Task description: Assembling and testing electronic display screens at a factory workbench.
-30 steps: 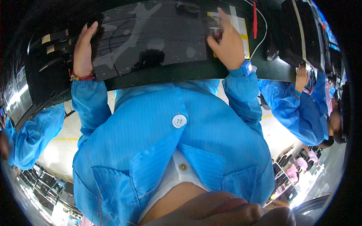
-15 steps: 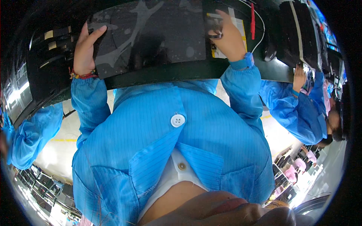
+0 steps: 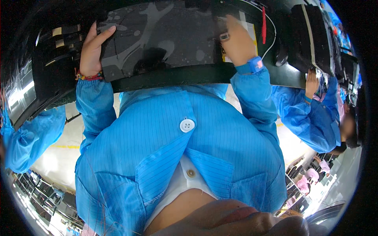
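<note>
A large flat dark panel [image 3: 185, 47] with pale, irregular, glossy patches lies before me on the dark table. My left hand [image 3: 93, 53] grips its left edge, thumb on top and the other fingers along or behind the side. At the right edge is my right hand [image 3: 239, 42], fingers pointing away and partly smeared by motion. Its fingertips are close to the panel; whether they grip it cannot be made out. A small dark ring-like piece [image 3: 224, 37] shows at those fingers. Under and beside this hand lies a white sheet with a yellow border [image 3: 251, 29], mostly covered.
A red stick-like thing [image 3: 264, 25] and a white cable [image 3: 272, 43] lie right of my right hand. A dark computer mouse [image 3: 281, 57] sits beyond them. Dark stacked pieces [image 3: 311, 37] stand farther right, near a co-worker's hand [image 3: 312, 83]. Dark pieces with tan tabs [image 3: 59, 42] are at left.
The panel and my left hand have shifted slightly right. My right hand has turned and moved a little nearer the panel's edge, covering more of the yellow-bordered sheet.
</note>
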`<state>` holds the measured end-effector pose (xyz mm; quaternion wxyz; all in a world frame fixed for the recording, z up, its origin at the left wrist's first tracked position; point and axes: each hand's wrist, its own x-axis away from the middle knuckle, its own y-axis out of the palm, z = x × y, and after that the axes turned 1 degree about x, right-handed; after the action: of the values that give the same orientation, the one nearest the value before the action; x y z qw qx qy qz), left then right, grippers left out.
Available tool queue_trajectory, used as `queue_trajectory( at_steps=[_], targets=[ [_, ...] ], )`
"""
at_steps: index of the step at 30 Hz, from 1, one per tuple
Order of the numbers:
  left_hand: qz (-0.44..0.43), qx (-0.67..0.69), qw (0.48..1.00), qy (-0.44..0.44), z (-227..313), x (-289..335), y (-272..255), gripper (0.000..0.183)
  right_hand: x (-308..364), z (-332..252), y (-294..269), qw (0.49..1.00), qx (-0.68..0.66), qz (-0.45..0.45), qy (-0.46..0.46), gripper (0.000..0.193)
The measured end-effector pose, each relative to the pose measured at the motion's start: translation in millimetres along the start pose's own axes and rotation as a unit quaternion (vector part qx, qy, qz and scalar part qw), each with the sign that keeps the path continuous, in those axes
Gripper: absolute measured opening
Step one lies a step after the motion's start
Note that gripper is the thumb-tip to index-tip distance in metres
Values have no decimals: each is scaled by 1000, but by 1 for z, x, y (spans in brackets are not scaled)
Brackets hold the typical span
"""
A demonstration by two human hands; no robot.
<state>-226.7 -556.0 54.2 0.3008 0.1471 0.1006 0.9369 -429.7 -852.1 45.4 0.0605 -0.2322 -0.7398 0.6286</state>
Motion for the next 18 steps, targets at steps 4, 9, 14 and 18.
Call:
queue_trajectory(
  at_steps=[4, 9, 14, 18],
  targets=[
    [53, -32, 989, 133, -5, 13, -4, 54, 4, 14, -44, 980, -149, 35, 124, 55],
    [-246, 12, 877, 412, 3, 47, 23, 41, 45, 14, -87, 792, -530, -178, 246, 63],
    [-396, 55, 867, 296, 20, 68, 49, 35, 54, 1, -78, 648, -734, -117, 167, 67],
    [-279, -331, 738, 518, 39, 68, 26, 35, 46, 4, -80, 792, -602, -73, 66, 61]
  ],
)
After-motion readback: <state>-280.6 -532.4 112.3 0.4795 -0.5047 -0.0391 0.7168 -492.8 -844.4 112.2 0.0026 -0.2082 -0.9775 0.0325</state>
